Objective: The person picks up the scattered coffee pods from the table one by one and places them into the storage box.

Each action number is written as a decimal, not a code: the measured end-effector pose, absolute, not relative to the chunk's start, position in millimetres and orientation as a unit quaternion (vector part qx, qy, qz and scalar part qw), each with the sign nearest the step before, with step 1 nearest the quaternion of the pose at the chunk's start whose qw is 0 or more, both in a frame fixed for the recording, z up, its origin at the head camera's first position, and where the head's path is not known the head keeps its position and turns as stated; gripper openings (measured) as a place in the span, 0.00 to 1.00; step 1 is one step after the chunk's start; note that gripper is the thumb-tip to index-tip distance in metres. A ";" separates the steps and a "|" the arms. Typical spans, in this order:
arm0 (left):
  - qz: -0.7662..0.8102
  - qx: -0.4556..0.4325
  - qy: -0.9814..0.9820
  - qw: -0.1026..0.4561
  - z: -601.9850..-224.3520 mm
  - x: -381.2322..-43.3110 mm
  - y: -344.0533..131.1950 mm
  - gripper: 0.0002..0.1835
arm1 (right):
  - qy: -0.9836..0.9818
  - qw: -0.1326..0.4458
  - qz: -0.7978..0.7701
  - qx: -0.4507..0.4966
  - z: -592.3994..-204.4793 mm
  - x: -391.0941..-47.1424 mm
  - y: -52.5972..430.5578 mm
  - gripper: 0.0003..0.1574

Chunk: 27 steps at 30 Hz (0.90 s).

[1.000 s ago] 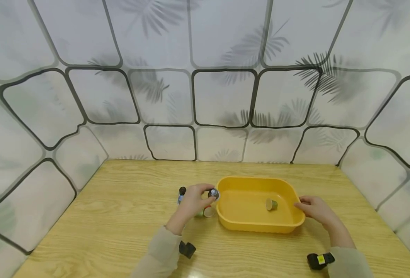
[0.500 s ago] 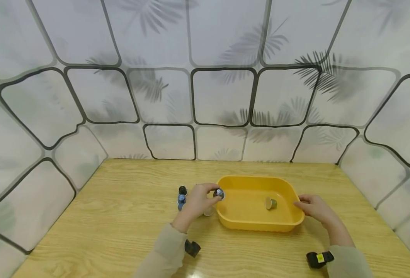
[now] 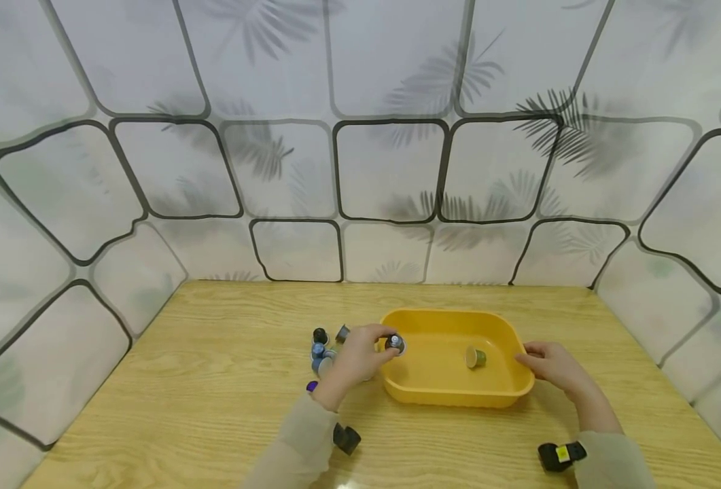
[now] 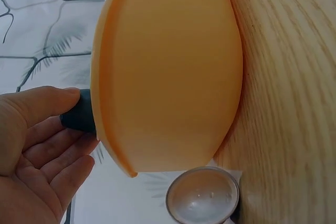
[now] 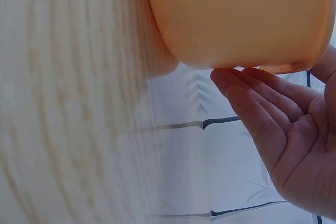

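My left hand [image 3: 360,354] pinches a dark coffee capsule [image 3: 395,344] between thumb and fingers, just inside the left rim of a yellow plastic tray [image 3: 440,392]. From the left wrist, the capsule [image 4: 77,113] shows beyond the tray's rim, its far part hidden by the wall. One green coffee capsule [image 3: 480,358] lies on its side in the tray. At the right end my right hand [image 3: 556,370] grips the rim; in the right wrist view its fingers [image 5: 262,108] reach below the tray's edge and the thumb is mostly hidden.
Left of the tray, several loose capsules lie clustered, among them a black capsule [image 3: 320,335], a blue capsule [image 3: 318,350], a grey capsule [image 3: 342,333] and a purple capsule [image 3: 312,386]. My left forearm partly covers this group. A patterned wall covering [image 3: 391,251] borders the wooden table [image 3: 213,380].
My left hand has moved right with the dark capsule, from outside the tray's left rim to just over it. More loose capsules have come into sight behind it. The right hand stays put.
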<state>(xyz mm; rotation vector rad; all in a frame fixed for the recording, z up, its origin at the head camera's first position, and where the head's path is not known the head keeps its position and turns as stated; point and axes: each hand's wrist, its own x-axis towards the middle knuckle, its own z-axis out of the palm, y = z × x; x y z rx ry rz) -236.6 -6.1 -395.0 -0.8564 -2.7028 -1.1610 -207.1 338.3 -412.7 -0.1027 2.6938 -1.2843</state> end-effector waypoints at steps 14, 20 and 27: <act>-0.368 -0.291 -0.882 0.038 -393.5 -235.7 12.2 0.16 | 0.899 0.080 -0.428 -0.034 -412.3 -206.8 337.0 0.32; -0.358 -0.306 -0.881 0.054 -394.7 -236.0 20.8 0.16 | 0.898 0.081 -0.431 -0.035 -410.5 -206.6 337.8 0.31; -0.349 -0.310 -0.882 0.055 -394.1 -232.5 32.6 0.16 | 0.895 0.084 -0.437 -0.038 -411.9 -207.3 337.7 0.31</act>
